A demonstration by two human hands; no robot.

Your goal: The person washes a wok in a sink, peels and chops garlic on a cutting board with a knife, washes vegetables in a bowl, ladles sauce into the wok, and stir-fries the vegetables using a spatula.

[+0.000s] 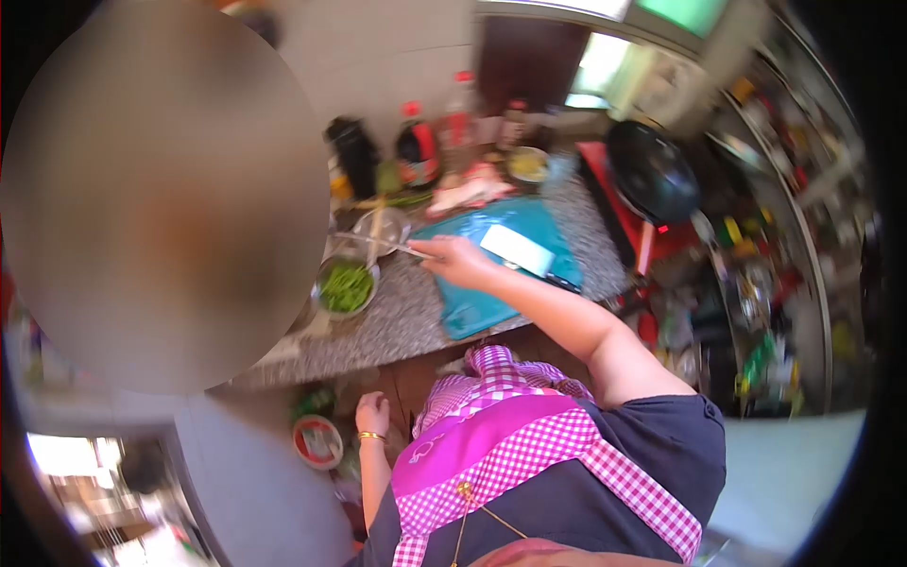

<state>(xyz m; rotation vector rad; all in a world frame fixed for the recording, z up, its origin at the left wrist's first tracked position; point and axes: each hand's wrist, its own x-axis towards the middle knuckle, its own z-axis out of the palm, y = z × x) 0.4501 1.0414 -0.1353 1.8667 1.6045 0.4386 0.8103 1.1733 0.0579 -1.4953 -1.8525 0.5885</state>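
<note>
My right hand (455,261) is closed on thin chopsticks (383,244) over the left edge of a teal cutting board (461,307). The sticks point left across a clear bowl (389,227). Below them is a bowl of cut green vegetables (347,287). A cleaver (517,249) with a bright blade and dark handle lies on the board beneath my right forearm. My left hand (373,413), with a gold bracelet at the wrist, hangs low in front of the counter, fingers loosely apart and nothing visible in it.
Bottles (416,151) stand along the wall behind some blurred pinkish food (470,189) and a small bowl with yellowish contents (528,165). A black wok (652,173) rests on a red stove at the right. Crowded shelves (765,246) line the far right. A large blur covers the left.
</note>
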